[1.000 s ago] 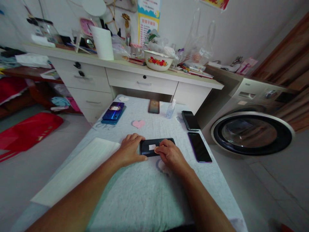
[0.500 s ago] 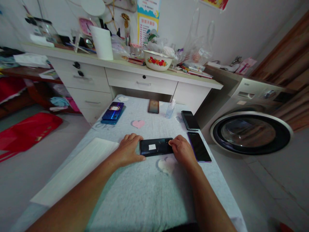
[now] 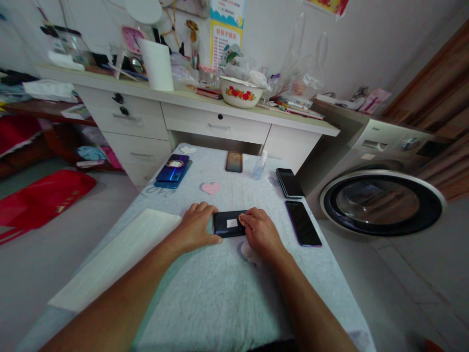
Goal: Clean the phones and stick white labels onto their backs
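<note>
A dark phone (image 3: 222, 229) lies face down on the cloth, a small white label (image 3: 232, 223) on its back. My left hand (image 3: 196, 227) grips its left end, thumb at the near edge and fingers at the far edge. With fingers pinched, my right hand (image 3: 262, 232) presses a small tan pad (image 3: 241, 219) on the phone's back, just right of the label. What the pad is made of is too small to tell. The phone's right end is hidden under this hand. Another phone (image 3: 303, 223) with a purple edge lies screen up to the right.
Blue phones (image 3: 172, 168) lie stacked at the far left, more phones (image 3: 289, 183) at the far right. A clear spray bottle (image 3: 260, 166) and a brown patterned card (image 3: 234, 162) are at the back. A white strip (image 3: 120, 259) lies left; a washing machine (image 3: 366, 151) stands right.
My right hand has slid left along the phone's back with the tan pad, from its right end to beside the label. My left hand has stayed on the phone.
</note>
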Demonstrator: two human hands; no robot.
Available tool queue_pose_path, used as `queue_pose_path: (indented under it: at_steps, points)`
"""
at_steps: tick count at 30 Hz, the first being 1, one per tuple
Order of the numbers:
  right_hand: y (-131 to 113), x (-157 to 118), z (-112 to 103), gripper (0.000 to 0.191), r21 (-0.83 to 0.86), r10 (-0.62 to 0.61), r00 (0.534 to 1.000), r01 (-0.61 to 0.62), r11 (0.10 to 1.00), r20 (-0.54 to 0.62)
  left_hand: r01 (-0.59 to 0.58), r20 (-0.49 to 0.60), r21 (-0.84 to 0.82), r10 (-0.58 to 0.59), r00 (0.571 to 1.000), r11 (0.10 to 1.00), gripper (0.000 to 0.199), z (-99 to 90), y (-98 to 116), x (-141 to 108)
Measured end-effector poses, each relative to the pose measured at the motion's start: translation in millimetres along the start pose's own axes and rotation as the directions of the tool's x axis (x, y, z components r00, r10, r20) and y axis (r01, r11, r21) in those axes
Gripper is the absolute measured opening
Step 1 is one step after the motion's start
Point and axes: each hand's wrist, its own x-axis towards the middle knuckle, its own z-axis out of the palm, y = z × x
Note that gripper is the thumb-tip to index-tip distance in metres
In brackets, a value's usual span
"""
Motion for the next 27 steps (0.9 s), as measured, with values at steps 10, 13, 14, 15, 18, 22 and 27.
queue_pose_path:
  at_steps: [10, 13, 14, 15, 18, 22, 27]
  points:
    - [-16, 2, 6, 0.028, -0.008, -0.107, 0.992, 0.108, 0.994, 0.066, -0.014, -0.009, 0.009, 0.015, 1.0, 1.0, 0.064, 0.4, 0, 1]
    - [-22, 3, 8, 0.028, -0.014, -0.143, 0.986, 0.145, 0.989, 0.088, -0.008, -0.002, 0.004, 0.008, 1.0, 1.0, 0.065, -0.1, 1, 0]
    - [-23, 3, 8, 0.027, -0.015, -0.155, 0.983, 0.157, 0.988, 0.1, -0.003, -0.001, 0.002, 0.003, 1.0, 1.0, 0.065, -0.2, 1, 1]
    - [-25, 3, 9, 0.027, -0.015, -0.163, 0.981, 0.165, 0.986, 0.11, 0.003, -0.002, 0.0, -0.003, 1.0, 1.0, 0.066, -0.3, 2, 1]
    - [-27, 3, 11, 0.028, -0.022, -0.168, 0.978, 0.172, 0.985, 0.127, 0.007, -0.004, 0.001, -0.007, 1.0, 1.0, 0.065, -0.3, 2, 1]
    - [-24, 4, 12, 0.029, -0.055, -0.132, 0.984, 0.139, 0.989, 0.117, -0.005, -0.009, 0.003, 0.005, 1.0, 1.0, 0.063, 0.3, 1, 1]
    - [-10, 6, 9, 0.03, -0.107, -0.05, 0.995, 0.059, 0.992, 0.092, -0.028, -0.008, 0.003, 0.028, 1.0, 1.0, 0.062, 0.1, 0, 0]
